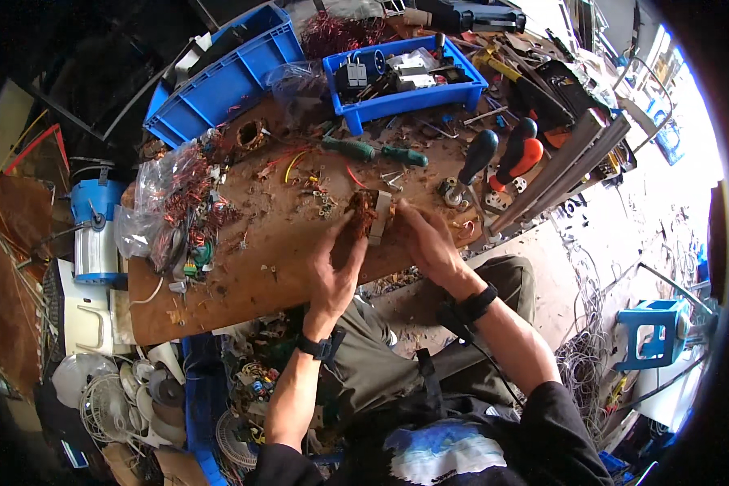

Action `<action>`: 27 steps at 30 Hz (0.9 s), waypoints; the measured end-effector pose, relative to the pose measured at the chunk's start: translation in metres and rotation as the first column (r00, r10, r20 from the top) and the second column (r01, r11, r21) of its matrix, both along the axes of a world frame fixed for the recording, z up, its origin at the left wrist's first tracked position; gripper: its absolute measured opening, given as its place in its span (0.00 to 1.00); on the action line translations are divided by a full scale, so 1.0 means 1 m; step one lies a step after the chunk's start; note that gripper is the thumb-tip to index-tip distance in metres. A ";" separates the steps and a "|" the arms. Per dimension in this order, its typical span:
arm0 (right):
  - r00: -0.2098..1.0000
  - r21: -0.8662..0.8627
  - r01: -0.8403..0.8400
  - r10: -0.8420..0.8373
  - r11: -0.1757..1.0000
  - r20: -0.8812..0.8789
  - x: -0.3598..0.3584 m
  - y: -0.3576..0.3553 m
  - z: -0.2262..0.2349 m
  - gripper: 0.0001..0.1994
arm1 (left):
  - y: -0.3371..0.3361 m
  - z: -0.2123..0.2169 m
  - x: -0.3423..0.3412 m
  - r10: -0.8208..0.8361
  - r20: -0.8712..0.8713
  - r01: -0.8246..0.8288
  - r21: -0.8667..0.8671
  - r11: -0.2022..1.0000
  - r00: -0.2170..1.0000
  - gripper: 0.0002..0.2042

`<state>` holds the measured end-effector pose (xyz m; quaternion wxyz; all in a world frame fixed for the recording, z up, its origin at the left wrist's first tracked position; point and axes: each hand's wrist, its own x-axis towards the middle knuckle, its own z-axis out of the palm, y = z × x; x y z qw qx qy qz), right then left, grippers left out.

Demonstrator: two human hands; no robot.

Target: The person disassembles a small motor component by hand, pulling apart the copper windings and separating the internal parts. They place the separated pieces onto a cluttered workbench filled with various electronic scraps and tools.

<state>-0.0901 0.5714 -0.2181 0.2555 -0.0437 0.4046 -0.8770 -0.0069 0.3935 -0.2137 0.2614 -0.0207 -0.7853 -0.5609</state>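
Between my two hands, above the front part of the brown workbench (219,296), is a motor stator (378,219) with a grey metal core and reddish copper windings. My left hand (338,271) grips its left side, thumb and fingers closed around the winding. On the other side, my right hand (435,247) has its fingers closed against the stator's right end; the fingertips are partly hidden. Just beyond lie small metal nuts and scraps (324,198). Two green-handled screwdrivers (348,148) (405,155) rest farther back.
A blue crate (409,101) of parts and a larger blue bin (227,73) stand at the back. Upright tools with dark (479,154) and red handles (526,158) are at the right, near long metal bars (567,170). Wire tangles (174,190) cover the bench's left. A blue stool (656,336) stands right.
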 end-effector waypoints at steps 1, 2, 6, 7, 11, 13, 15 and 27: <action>0.998 0.000 -0.005 0.005 1.000 0.059 -0.003 0.001 -0.006 0.20 | 0.000 0.005 0.002 -0.004 0.017 0.004 -0.041 0.999 1.000 0.20; 0.993 -0.001 -0.015 0.015 1.000 0.115 -0.007 0.001 -0.009 0.19 | 0.000 0.018 0.007 -0.002 0.033 0.004 -0.082 0.997 0.999 0.20; 0.994 0.086 -0.111 0.111 0.990 0.012 0.000 0.005 0.011 0.19 | 0.007 0.035 0.020 -0.006 0.253 0.003 0.014 1.000 0.967 0.24; 0.991 0.132 -0.129 0.131 0.983 -0.006 0.001 0.006 0.017 0.18 | 0.013 0.045 0.023 -0.012 0.300 0.009 0.012 1.000 0.954 0.24; 0.971 0.310 -0.199 0.230 0.930 -0.067 0.012 0.006 0.034 0.18 | 0.013 0.035 0.037 -0.006 0.335 0.035 -0.080 0.996 0.942 0.26; 0.938 0.444 -0.184 0.291 0.877 -0.187 0.009 0.006 0.025 0.21 | 0.014 0.032 0.046 0.029 0.317 0.005 -0.106 0.994 0.948 0.23; 0.911 0.518 -0.114 0.297 0.848 -0.285 0.009 0.007 0.021 0.22 | 0.018 0.032 0.051 0.052 0.297 -0.007 -0.149 0.989 0.954 0.22; 0.741 0.421 -0.089 0.342 0.903 -0.577 -0.002 0.002 0.039 0.21 | -0.025 0.014 0.040 0.134 0.066 -0.094 -0.424 0.901 0.989 0.21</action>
